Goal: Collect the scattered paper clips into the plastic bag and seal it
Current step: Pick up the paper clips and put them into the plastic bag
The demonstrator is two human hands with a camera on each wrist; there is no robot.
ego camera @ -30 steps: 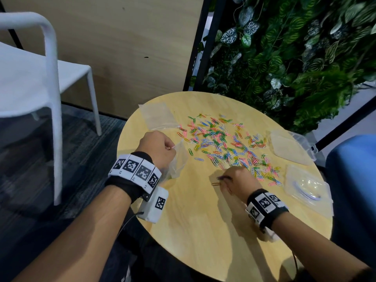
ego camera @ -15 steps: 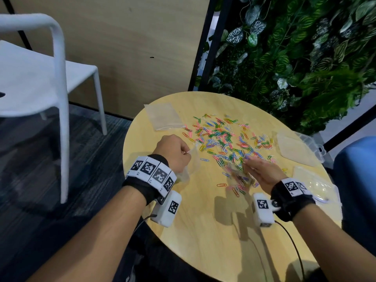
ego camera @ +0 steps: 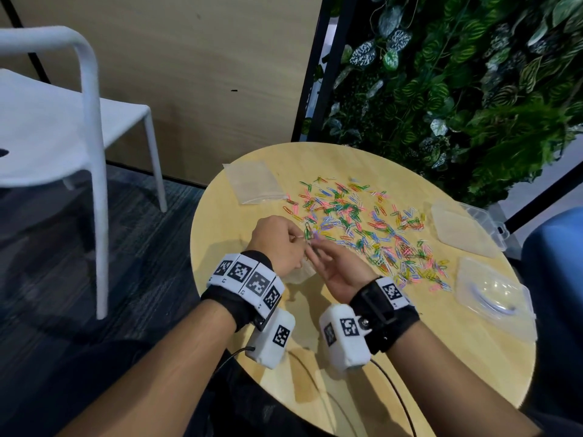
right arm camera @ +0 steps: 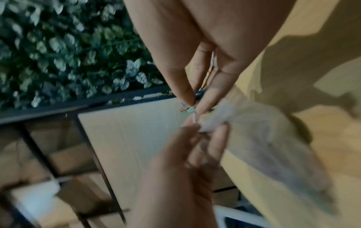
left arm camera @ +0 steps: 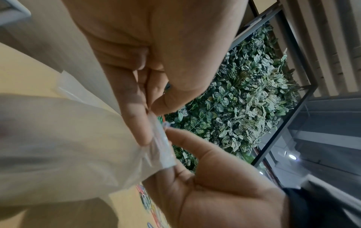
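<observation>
Many coloured paper clips [ego camera: 362,222] lie scattered across the round wooden table [ego camera: 347,367]. My left hand [ego camera: 299,238] pinches the rim of a clear plastic bag [ego camera: 301,274], which hangs below it over the table. The bag [left arm camera: 58,146] fills the left wrist view, its zip rim [left arm camera: 164,145] held between my fingers. My right hand [ego camera: 315,247], palm up, meets the left at the bag's mouth. Its fingertips [right arm camera: 190,100] pinch a few clips [right arm camera: 188,109] just above the bag [right arm camera: 263,146] held by the left hand [right arm camera: 195,138].
An empty bag [ego camera: 252,184] lies at the table's far left. Another bag [ego camera: 457,228] rests by a clear plastic box [ego camera: 495,225] on the right, with a clear lid [ego camera: 492,291] nearer. A white chair [ego camera: 79,121] stands left; a plant wall [ego camera: 457,74] stands behind.
My right hand left the pile, moved left and turned palm up, bringing clips to the bag's mouth. The left hand kept hold of the bag and lifted slightly.
</observation>
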